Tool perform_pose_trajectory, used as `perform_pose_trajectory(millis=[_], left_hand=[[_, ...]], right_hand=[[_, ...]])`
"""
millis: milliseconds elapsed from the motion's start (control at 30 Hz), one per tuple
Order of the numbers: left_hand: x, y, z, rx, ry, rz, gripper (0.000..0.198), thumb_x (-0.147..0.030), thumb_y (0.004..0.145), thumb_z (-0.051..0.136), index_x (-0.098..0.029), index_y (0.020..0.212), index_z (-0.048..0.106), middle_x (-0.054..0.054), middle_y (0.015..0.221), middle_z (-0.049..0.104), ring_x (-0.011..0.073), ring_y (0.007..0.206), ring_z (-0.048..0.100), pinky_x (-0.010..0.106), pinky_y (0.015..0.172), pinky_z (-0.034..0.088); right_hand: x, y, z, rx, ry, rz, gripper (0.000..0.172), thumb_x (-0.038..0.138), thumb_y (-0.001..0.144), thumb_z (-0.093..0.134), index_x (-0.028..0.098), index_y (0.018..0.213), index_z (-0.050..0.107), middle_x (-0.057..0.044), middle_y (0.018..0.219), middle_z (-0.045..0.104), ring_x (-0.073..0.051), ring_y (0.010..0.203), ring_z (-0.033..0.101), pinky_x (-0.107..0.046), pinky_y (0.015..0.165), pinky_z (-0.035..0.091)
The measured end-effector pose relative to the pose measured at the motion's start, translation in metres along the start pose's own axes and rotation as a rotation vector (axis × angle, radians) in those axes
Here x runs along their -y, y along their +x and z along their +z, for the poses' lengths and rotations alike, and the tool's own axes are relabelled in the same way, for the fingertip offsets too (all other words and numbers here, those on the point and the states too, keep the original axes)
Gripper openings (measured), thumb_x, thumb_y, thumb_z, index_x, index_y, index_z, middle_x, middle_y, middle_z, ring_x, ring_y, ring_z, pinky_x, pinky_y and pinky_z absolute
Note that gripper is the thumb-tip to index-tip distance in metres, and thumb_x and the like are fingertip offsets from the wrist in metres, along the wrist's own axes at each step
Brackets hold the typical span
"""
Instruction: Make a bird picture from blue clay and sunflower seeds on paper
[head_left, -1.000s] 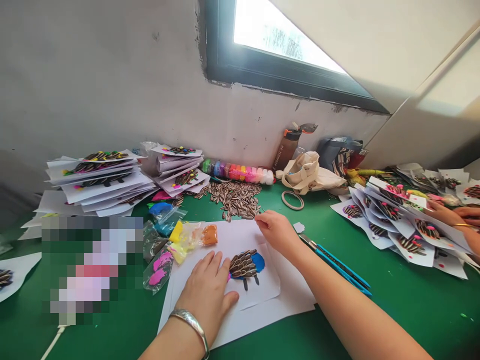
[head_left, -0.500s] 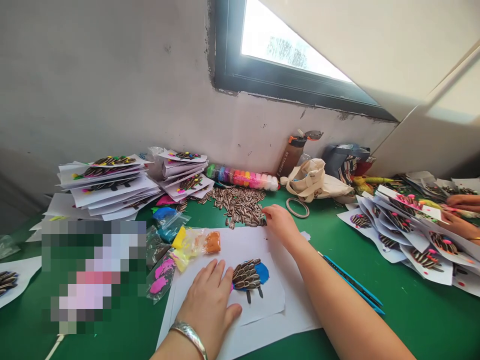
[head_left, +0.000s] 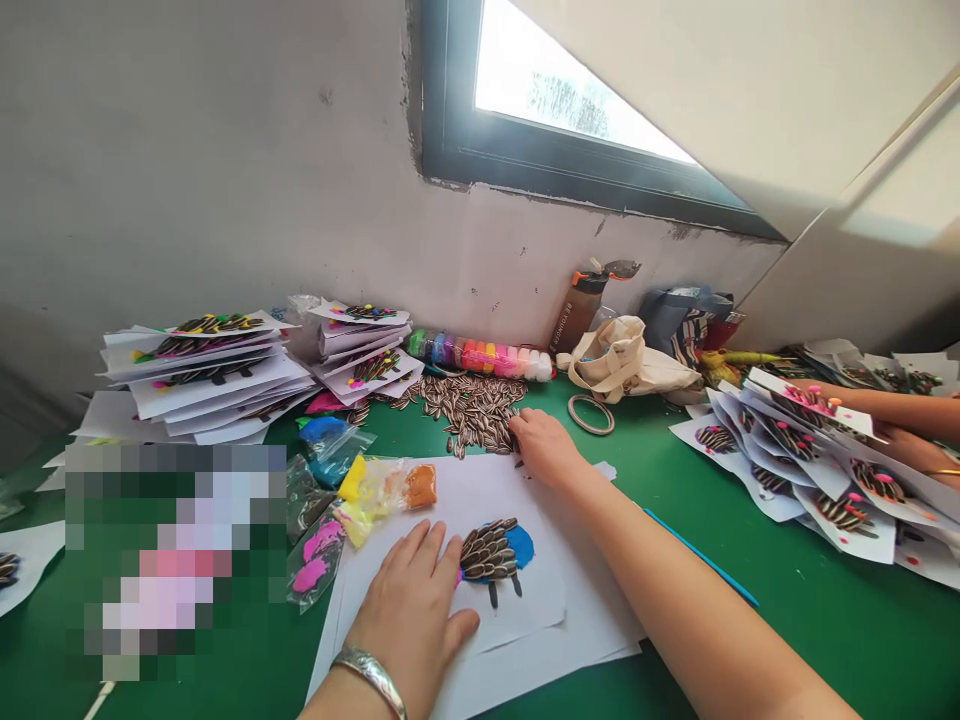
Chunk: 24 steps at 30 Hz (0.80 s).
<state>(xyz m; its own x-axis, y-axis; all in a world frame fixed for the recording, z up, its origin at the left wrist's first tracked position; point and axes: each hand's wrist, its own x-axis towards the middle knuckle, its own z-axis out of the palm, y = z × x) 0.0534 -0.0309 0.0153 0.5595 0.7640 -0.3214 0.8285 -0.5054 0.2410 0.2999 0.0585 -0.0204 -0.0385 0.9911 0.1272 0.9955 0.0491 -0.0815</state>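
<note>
My left hand point(head_left: 415, 600) lies spread on the white paper point(head_left: 525, 625), its fingertips beside a blue shape point(head_left: 521, 548) partly covered with rows of striped seeds point(head_left: 489, 553). Two dark legs show under that shape. At the near right edge of the seed pile point(head_left: 480, 410), my right hand point(head_left: 546, 445) has its fingers bent and pressed together; whatever is between the fingertips is too small to make out. Open bags of yellow clay point(head_left: 356, 492), orange clay point(head_left: 421, 487) and pink clay point(head_left: 311, 573) lie left of the paper.
Stacks of seed-decorated papers stand at the left point(head_left: 217, 385) and right point(head_left: 795, 450). Along the wall are a clay pack point(head_left: 487, 358), a bottle point(head_left: 579, 312) and a cloth bag point(head_left: 622, 360). Blue tool point(head_left: 701, 555) lies by my right forearm. Another person's hands are at the far right.
My right hand has shifted slightly left and down along the edge of the seeds. The other person's arm reaches further over the right stack. My left hand stays on the paper.
</note>
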Motion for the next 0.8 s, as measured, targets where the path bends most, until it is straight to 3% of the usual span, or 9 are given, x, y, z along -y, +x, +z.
perform_pose_trajectory(millis=[133, 267, 367, 433, 600, 800], left_hand=[[0.002, -0.002, 0.002, -0.025, -0.016, 0.011, 0.060, -0.030, 0.079, 0.059, -0.012, 0.136, 0.049, 0.017, 0.145, 0.041, 0.0349, 0.137, 0.032, 0.051, 0.112, 0.028], [0.002, -0.002, 0.002, -0.020, -0.007, 0.010, 0.060, -0.029, 0.079, 0.060, -0.012, 0.135, 0.049, 0.017, 0.145, 0.042, 0.0353, 0.136, 0.033, 0.052, 0.111, 0.029], [0.001, 0.000, 0.002, -0.031, 0.026, 0.017, 0.058, -0.030, 0.082, 0.058, -0.013, 0.136, 0.048, 0.017, 0.146, 0.041, 0.0346, 0.137, 0.032, 0.051, 0.111, 0.029], [0.001, 0.002, 0.002, -0.038, 0.042, 0.025, 0.058, -0.032, 0.083, 0.057, -0.012, 0.137, 0.047, 0.017, 0.146, 0.040, 0.0341, 0.137, 0.032, 0.050, 0.112, 0.029], [0.003, 0.001, 0.004, -0.040, 0.045, 0.044, 0.058, -0.032, 0.083, 0.057, -0.011, 0.135, 0.049, 0.018, 0.145, 0.042, 0.0345, 0.136, 0.034, 0.050, 0.111, 0.031], [0.005, 0.002, 0.008, -0.084, 0.014, 0.051, 0.057, -0.031, 0.081, 0.059, -0.011, 0.134, 0.052, 0.018, 0.143, 0.044, 0.0350, 0.135, 0.036, 0.050, 0.110, 0.032]], right_hand=[[0.001, -0.012, -0.009, -0.039, 0.058, 0.057, 0.020, 0.005, 0.082, 0.044, 0.017, 0.089, 0.058, -0.010, 0.087, 0.062, -0.022, 0.082, 0.054, -0.029, 0.069, 0.036], [0.002, -0.052, -0.021, -0.079, 0.232, 0.118, 0.024, 0.019, 0.095, 0.030, 0.020, 0.100, 0.053, -0.003, 0.084, 0.063, -0.016, 0.075, 0.057, -0.025, 0.068, 0.041], [0.011, -0.086, -0.024, -0.008, 0.839, 0.174, 0.014, 0.026, 0.090, 0.042, 0.021, 0.090, 0.056, 0.000, 0.081, 0.062, -0.014, 0.074, 0.059, -0.024, 0.067, 0.044], [0.019, -0.103, -0.023, 0.080, 0.993, 0.187, 0.009, 0.024, 0.084, 0.050, 0.021, 0.083, 0.059, 0.002, 0.077, 0.061, -0.013, 0.073, 0.057, -0.024, 0.067, 0.043], [0.032, -0.117, -0.019, 0.085, 0.971, 0.203, 0.013, 0.018, 0.080, 0.052, 0.021, 0.084, 0.063, 0.003, 0.075, 0.061, -0.013, 0.071, 0.054, -0.024, 0.065, 0.042], [0.031, -0.116, -0.015, 0.051, 0.878, 0.111, 0.019, 0.012, 0.082, 0.050, 0.022, 0.086, 0.066, 0.001, 0.084, 0.067, -0.014, 0.079, 0.058, -0.025, 0.073, 0.044]])
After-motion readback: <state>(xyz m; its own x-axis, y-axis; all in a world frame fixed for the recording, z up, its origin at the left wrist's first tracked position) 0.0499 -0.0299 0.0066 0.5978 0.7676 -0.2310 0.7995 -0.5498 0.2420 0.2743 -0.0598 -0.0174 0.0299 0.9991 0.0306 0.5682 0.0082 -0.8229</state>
